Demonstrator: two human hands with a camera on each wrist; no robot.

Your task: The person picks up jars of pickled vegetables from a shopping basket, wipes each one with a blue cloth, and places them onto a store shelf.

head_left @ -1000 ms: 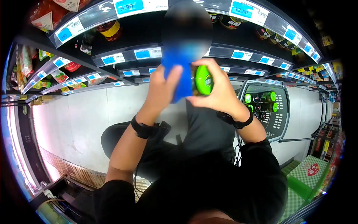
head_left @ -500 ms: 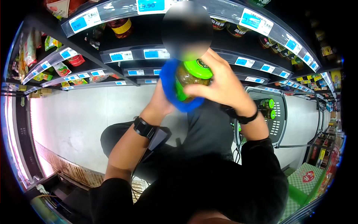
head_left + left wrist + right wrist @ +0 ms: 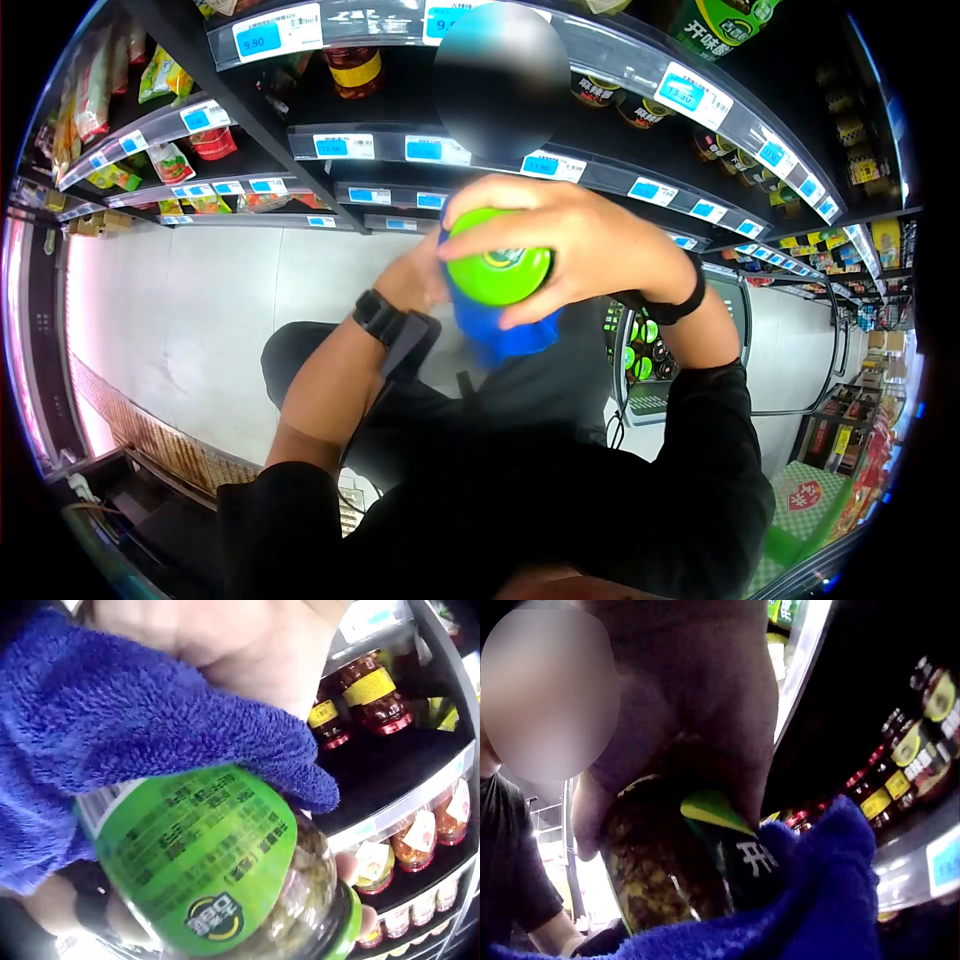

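Observation:
A glass jar of chopped pickles (image 3: 307,877) with a green label and bright green lid (image 3: 495,275) is held up in front of the shelves. My right hand (image 3: 595,235) grips it at the lid end, fingers spread over the lid's edge. Around the jar's lower body wraps a fuzzy blue cloth (image 3: 150,712), which my left hand (image 3: 410,275) holds against the glass. In the right wrist view the jar's base sits down in the cloth (image 3: 817,885). Most of the left fingers are hidden behind cloth and jar.
A grey shopping basket (image 3: 655,408) with several green-lidded jars (image 3: 645,350) stands on the floor at right. Shelves with price tags (image 3: 345,147) curve across the front, carrying dark jars (image 3: 355,72). Bagged goods (image 3: 165,75) fill the left shelves. A green checkered box (image 3: 800,495) is at lower right.
The jar has turned from sideways to tilted, then lid toward the head camera. The right hand now reaches over the lid, and the cloth has shifted lower round the jar. The view has swung right.

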